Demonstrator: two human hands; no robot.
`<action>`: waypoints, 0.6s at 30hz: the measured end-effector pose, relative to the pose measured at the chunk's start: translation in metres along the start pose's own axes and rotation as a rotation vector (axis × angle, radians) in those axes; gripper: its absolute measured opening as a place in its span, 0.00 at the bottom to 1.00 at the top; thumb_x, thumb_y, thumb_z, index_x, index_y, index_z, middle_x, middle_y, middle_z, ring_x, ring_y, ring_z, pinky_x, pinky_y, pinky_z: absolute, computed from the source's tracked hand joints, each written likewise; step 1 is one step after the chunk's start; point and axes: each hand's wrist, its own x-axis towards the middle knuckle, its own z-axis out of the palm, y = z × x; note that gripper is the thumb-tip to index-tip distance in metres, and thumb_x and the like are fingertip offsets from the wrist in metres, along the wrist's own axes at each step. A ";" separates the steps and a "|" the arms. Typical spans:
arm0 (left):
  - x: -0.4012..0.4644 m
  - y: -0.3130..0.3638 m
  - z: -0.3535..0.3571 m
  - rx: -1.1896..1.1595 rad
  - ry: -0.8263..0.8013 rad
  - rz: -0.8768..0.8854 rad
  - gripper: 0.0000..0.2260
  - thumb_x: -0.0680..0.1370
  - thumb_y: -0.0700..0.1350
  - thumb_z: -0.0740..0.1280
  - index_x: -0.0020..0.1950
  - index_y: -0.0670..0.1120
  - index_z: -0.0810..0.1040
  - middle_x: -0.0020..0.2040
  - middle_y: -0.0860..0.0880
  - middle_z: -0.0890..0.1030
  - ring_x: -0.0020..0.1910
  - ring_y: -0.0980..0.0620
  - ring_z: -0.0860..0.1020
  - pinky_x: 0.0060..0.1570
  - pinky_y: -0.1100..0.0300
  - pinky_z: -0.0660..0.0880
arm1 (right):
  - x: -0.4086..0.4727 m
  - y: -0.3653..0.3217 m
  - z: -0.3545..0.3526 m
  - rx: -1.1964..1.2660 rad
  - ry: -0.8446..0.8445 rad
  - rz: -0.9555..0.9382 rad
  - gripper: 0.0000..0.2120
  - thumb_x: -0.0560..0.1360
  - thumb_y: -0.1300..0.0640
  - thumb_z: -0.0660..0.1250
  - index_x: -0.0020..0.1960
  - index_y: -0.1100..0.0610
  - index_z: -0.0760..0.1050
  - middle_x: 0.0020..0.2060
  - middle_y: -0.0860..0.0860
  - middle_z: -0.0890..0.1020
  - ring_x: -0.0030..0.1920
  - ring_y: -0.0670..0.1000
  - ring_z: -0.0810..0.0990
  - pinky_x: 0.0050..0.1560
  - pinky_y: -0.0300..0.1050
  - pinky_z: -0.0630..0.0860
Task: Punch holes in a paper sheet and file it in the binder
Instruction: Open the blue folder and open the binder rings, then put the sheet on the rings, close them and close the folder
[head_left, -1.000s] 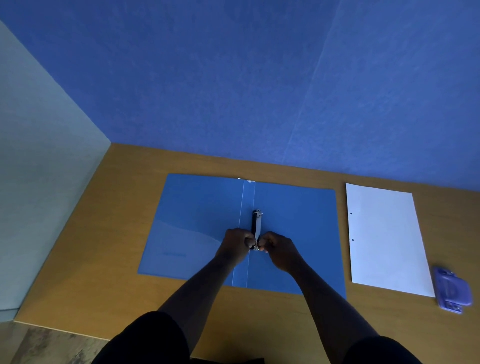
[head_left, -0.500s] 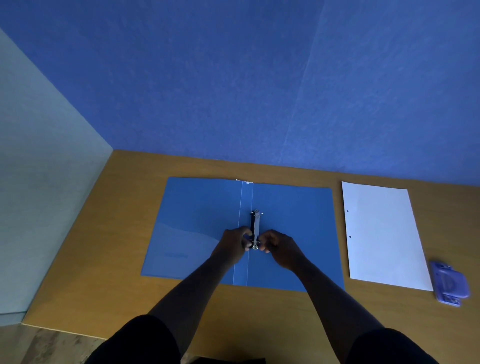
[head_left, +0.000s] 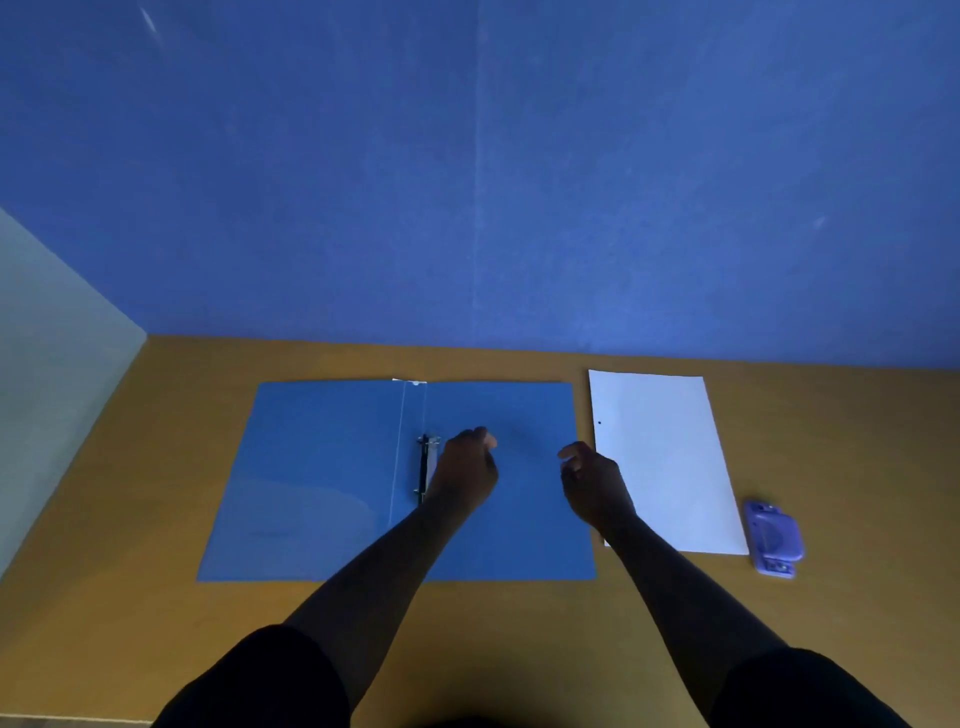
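Note:
The blue binder (head_left: 311, 478) lies open and flat on the wooden desk, its metal ring clip (head_left: 425, 467) beside the spine. My left hand (head_left: 467, 470) hovers over the right cover just right of the clip, fingers loosely curled, holding nothing. My right hand (head_left: 592, 483) is over the binder's right edge, fingers apart, next to the white paper sheet (head_left: 670, 457). The sheet lies right of the binder with one punched hole showing near its left edge. A purple hole punch (head_left: 774, 538) sits at the sheet's lower right corner.
The wooden desk (head_left: 156, 519) ends at a blue partition wall (head_left: 467, 208) behind and a pale side panel (head_left: 47, 364) on the left. Bare desk surface shows left of the binder and along the near edge.
Both hands have let go of the ring clip and moved right. The left hand now sits beside the clip; the right hand has reached the binder's right edge by the paper.

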 end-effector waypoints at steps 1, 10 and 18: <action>0.002 0.018 0.014 -0.028 -0.037 -0.001 0.14 0.77 0.35 0.58 0.57 0.40 0.79 0.56 0.42 0.81 0.58 0.46 0.78 0.58 0.57 0.74 | 0.002 0.016 -0.017 -0.024 0.028 0.032 0.10 0.78 0.60 0.60 0.56 0.51 0.75 0.49 0.53 0.83 0.40 0.50 0.82 0.37 0.40 0.74; 0.014 0.101 0.100 0.003 -0.266 -0.025 0.22 0.74 0.34 0.58 0.68 0.41 0.73 0.67 0.43 0.75 0.63 0.46 0.76 0.53 0.63 0.72 | 0.028 0.113 -0.103 -0.193 0.137 0.275 0.23 0.74 0.62 0.60 0.69 0.60 0.68 0.61 0.62 0.77 0.61 0.60 0.75 0.59 0.47 0.72; 0.020 0.122 0.140 0.578 -0.344 0.250 0.17 0.76 0.34 0.63 0.65 0.38 0.72 0.72 0.44 0.65 0.70 0.44 0.66 0.60 0.49 0.74 | 0.047 0.146 -0.123 -0.225 0.196 0.426 0.17 0.73 0.64 0.60 0.61 0.65 0.68 0.59 0.64 0.74 0.60 0.64 0.72 0.60 0.54 0.71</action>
